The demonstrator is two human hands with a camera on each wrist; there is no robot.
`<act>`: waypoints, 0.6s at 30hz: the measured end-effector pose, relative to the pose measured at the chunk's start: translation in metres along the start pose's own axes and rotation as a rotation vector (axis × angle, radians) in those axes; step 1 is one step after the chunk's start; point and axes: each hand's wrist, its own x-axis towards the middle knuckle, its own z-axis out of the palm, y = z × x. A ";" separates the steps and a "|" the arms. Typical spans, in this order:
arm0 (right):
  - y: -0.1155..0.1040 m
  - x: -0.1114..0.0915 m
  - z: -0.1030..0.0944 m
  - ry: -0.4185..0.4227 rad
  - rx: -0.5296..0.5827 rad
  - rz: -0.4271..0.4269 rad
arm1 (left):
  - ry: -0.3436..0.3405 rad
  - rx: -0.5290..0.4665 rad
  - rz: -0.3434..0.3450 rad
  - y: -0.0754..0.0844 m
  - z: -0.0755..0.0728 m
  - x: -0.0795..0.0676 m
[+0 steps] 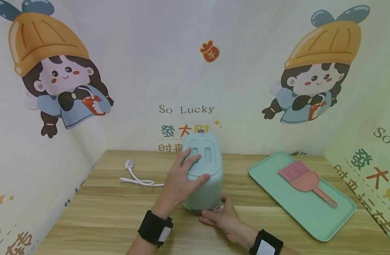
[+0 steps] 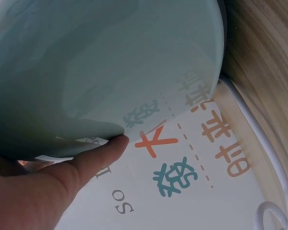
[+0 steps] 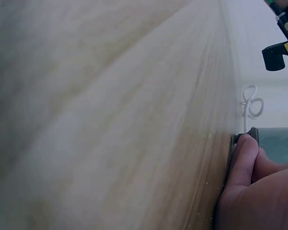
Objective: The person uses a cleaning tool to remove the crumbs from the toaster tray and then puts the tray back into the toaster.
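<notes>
A mint-green toaster (image 1: 204, 193) stands on the wooden table, with a flat top that has two elongated recesses. Over the top lies my left hand (image 1: 181, 180), fingers spread: fingertips rest by the left recess and the thumb points across the near edge. In the left wrist view one fingertip touches the toaster's glossy side (image 2: 134, 52). Low at the near right corner, my right hand (image 1: 225, 217) grips the base, its thumb side and fingers around the bottom edge. In the right wrist view fingertips (image 3: 247, 143) sit right at the dark base; the other fingers are partly hidden.
A white power cord (image 1: 142, 182) with a plug (image 1: 129, 164) lies on the table to the toaster's left. At right, a green tray (image 1: 278, 189) holds a pink brush (image 1: 305, 180) with a comb-like head. A printed cloth backdrop (image 1: 239, 78) stands behind and beside the table.
</notes>
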 end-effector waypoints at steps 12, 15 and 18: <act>0.001 -0.019 -0.001 -0.047 0.011 0.034 | -0.017 -0.018 -0.028 0.002 0.000 0.000; 0.001 -0.024 -0.001 -0.050 0.009 0.070 | -0.024 -0.027 -0.048 0.002 0.000 0.000; -0.001 -0.027 0.000 -0.060 0.008 0.114 | -0.019 -0.029 -0.055 0.001 0.000 0.000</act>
